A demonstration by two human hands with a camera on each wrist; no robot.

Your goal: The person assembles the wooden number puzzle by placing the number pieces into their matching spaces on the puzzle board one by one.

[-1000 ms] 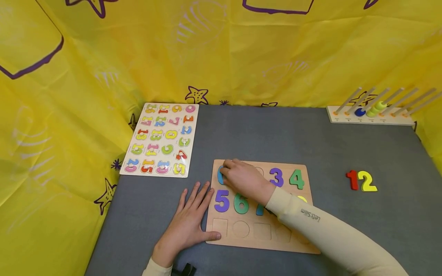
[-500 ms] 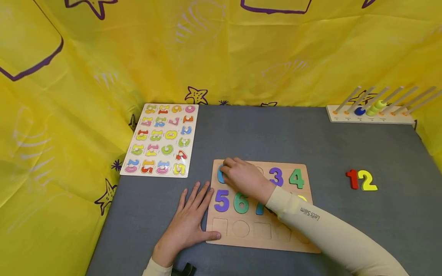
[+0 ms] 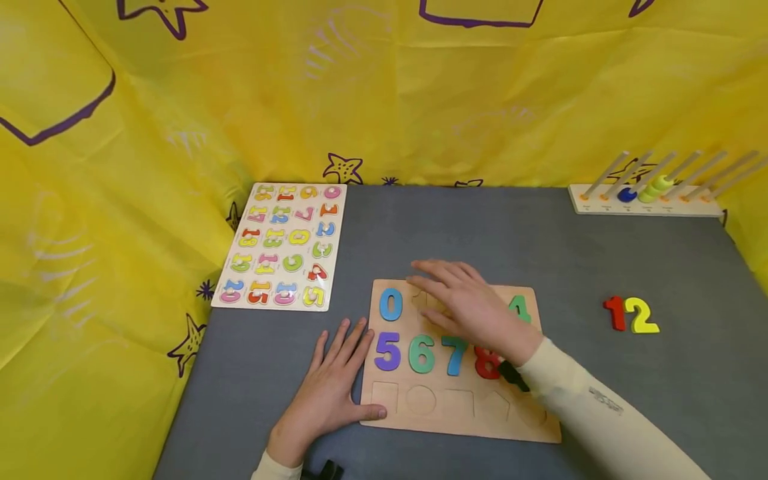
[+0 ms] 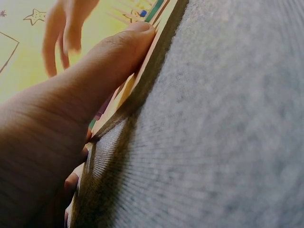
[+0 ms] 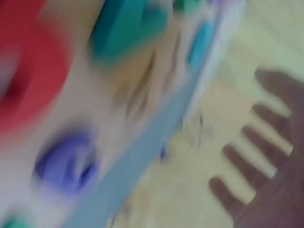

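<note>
A wooden number puzzle board (image 3: 456, 427) lies on the grey table. The blue 0 (image 3: 391, 305) sits in its top left corner, above the purple 5 (image 3: 387, 352), green 6 (image 3: 422, 354), blue 7 (image 3: 454, 355) and red 8 (image 3: 487, 363). My left hand (image 3: 327, 390) rests spread beside the board's left edge, thumb over its lower left corner. In the left wrist view that thumb (image 4: 109, 59) lies along the edge. My right hand (image 3: 474, 307) is over the top row with fingers apart, holding nothing. It hides the 3 and partly covers the green 4 (image 3: 519, 309).
To the right lie a red number 1 (image 3: 615, 313) and a yellow number 2 (image 3: 641, 316). A peg puzzle with numbers (image 3: 276, 247) lies at the back left. At the back right stands a rod counter (image 3: 648, 208) with blue and green beads. Yellow cloth (image 3: 384, 93) hangs behind the table.
My right hand has let go of the blue 0 and moved right across the top row, its fingers spreading. The 0 is now uncovered. My left hand has stayed in place.
</note>
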